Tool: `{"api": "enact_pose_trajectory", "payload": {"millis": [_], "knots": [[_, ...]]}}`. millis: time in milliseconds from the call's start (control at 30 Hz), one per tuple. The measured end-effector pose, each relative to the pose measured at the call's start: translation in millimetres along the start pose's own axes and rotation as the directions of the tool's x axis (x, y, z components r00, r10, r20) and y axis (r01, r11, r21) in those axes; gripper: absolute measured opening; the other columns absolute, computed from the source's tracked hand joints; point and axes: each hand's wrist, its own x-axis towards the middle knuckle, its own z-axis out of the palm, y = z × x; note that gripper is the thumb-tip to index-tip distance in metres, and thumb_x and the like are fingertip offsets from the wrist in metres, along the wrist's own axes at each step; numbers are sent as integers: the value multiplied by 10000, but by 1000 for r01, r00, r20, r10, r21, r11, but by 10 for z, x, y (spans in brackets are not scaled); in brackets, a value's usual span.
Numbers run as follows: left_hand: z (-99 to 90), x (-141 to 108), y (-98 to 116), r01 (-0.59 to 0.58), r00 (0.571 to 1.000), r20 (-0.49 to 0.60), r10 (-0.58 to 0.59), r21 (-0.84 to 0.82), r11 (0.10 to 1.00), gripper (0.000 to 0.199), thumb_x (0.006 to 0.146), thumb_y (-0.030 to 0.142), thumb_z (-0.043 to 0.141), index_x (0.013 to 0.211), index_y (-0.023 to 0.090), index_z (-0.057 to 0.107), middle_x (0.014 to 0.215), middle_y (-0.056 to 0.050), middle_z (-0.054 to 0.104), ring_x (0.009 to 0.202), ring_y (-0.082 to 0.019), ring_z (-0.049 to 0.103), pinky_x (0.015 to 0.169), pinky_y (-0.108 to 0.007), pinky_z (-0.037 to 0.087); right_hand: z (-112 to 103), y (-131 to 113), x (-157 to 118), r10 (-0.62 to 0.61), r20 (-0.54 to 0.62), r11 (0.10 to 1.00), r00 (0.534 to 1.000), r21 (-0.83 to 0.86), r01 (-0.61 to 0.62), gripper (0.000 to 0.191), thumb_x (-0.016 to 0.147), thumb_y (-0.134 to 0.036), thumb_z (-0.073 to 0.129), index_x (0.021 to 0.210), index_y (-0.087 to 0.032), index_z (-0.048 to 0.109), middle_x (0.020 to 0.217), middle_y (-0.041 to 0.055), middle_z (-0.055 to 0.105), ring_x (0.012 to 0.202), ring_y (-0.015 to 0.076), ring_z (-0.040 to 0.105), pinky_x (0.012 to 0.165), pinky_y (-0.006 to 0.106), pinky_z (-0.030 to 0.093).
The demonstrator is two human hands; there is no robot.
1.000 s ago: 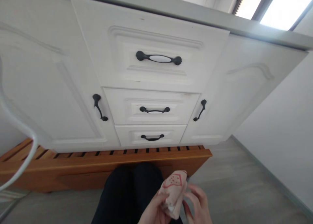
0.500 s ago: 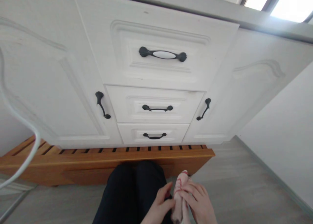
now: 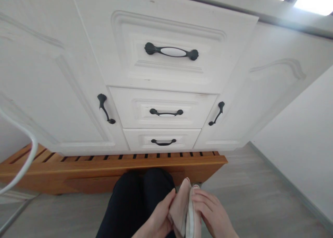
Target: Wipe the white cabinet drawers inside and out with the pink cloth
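Observation:
At the bottom of the view, right of my dark-trousered knees, is a pale pink cloth item [image 3: 180, 207] with a whitish edge, folded or in two layers; I cannot make out exactly what it is. My left hand [image 3: 161, 213] holds it from the left, thumb along its side. Against its right layer my right hand [image 3: 209, 208] has its fingers curled over the top edge. The lower end of the item runs out of the frame.
A white cabinet [image 3: 166, 78] with dark-handled drawers and doors fills the view ahead. Below it runs a slatted wooden bench [image 3: 91, 172] close to my knees [image 3: 145, 189]. A white cable [image 3: 30, 158] hangs at the left. Grey floor [image 3: 249, 186] lies at the right.
The pink item has turned and spread into two layers, and its red markings are mostly out of sight. My left hand has moved left and up against it. The view has shifted slightly.

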Motion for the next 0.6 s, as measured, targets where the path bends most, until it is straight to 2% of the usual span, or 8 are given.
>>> {"api": "enact_pose_trajectory", "payload": {"millis": [67,167,233,333,400,467,533,600], "knots": [[-80,13,24,12,999,-52,-9,66,998,498,821,524,664,1045,81,708,975,-127,739,956,-232,670,876,-322,490,-54,22,0,-24,81,999,996,40,20,136,984,-312,524,986,-258,649,1048,-11,756,1127,160,655,898,277,525],[-162,26,51,-24,999,-25,29,178,984,383,775,378,763,1051,124,688,949,-80,731,849,-181,665,809,-302,487,-138,14,48,-19,177,993,984,119,-3,111,975,-314,544,957,-266,643,1009,-11,744,1134,167,638,939,298,490],[-178,22,78,-37,999,18,34,189,981,373,735,307,808,1043,139,681,962,-68,728,854,-167,666,836,-299,477,-214,-18,122,12,211,976,978,211,-57,104,979,-300,534,969,-273,634,997,-8,721,1121,165,619,953,301,474],[-171,7,137,-39,998,47,31,177,983,400,689,274,840,1027,138,674,965,-67,719,868,-162,663,889,-310,458,-364,-78,274,69,272,908,960,380,-173,160,1002,-292,469,939,-250,610,958,11,675,1022,163,596,896,297,479],[-159,-1,176,-65,998,17,63,232,971,425,663,283,846,1023,142,666,946,-50,704,849,-152,644,854,-294,449,-459,-112,372,77,390,869,918,425,-253,191,1003,-292,456,902,-238,609,915,11,652,953,164,581,849,297,477],[-137,-5,207,-110,990,-44,135,364,925,420,643,288,830,999,145,659,926,-31,685,835,-143,614,799,-272,429,-513,-136,449,54,524,866,850,399,-301,180,981,-256,483,876,-241,628,884,0,644,924,166,577,838,300,465],[-97,-6,220,-141,974,-76,215,535,833,390,638,265,785,986,151,651,921,-17,669,851,-147,587,778,-266,409,-508,-149,502,-3,617,881,787,373,-290,165,941,-199,512,855,-246,645,910,-5,658,962,176,584,877,322,450],[-40,-2,214,-159,958,-67,277,683,713,344,658,232,721,987,165,643,914,-6,656,865,-153,574,777,-269,401,-452,-142,540,-37,663,886,747,368,-283,158,895,-163,527,803,-233,635,933,0,661,976,190,587,867,327,442]]}}
